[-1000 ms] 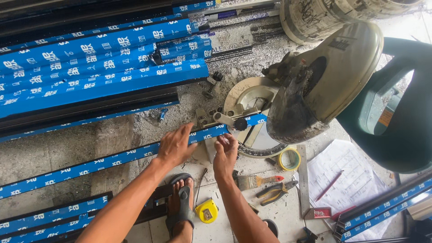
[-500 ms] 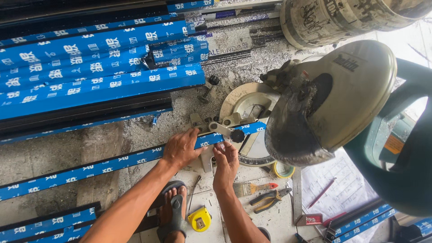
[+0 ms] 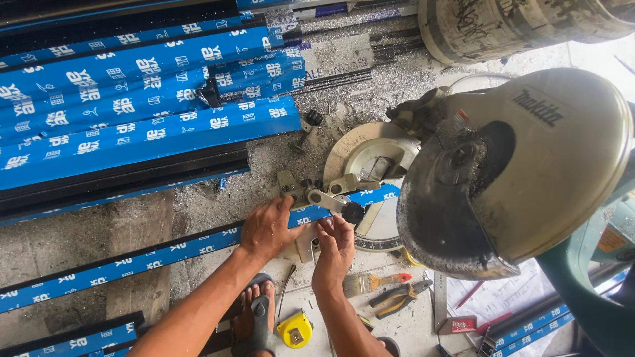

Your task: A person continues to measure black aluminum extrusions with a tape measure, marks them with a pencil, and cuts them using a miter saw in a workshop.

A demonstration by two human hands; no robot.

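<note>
A long blue-wrapped metal profile [image 3: 132, 261] lies across the floor and runs onto the base of a mitre saw [image 3: 370, 165]. My left hand [image 3: 268, 228] presses flat on the profile just left of the saw's clamp [image 3: 327, 198]. My right hand [image 3: 336, 241] rests beside it, fingers on the profile's edge under the clamp's black knob [image 3: 352, 213]. The saw's raised blade guard [image 3: 522, 172] hangs to the right, above the base.
A stack of blue-wrapped profiles [image 3: 132, 99] fills the upper left. Near my sandalled foot [image 3: 254, 317] lie a yellow tape measure [image 3: 294, 328], a paintbrush [image 3: 370, 283], pliers [image 3: 397, 297] and papers [image 3: 509, 297]. A drum [image 3: 516, 23] stands at top right. Metal shavings cover the floor.
My view has shifted closer to the saw. Both hands stay on the profile at the clamp; the right hand has edged nearer the knob.
</note>
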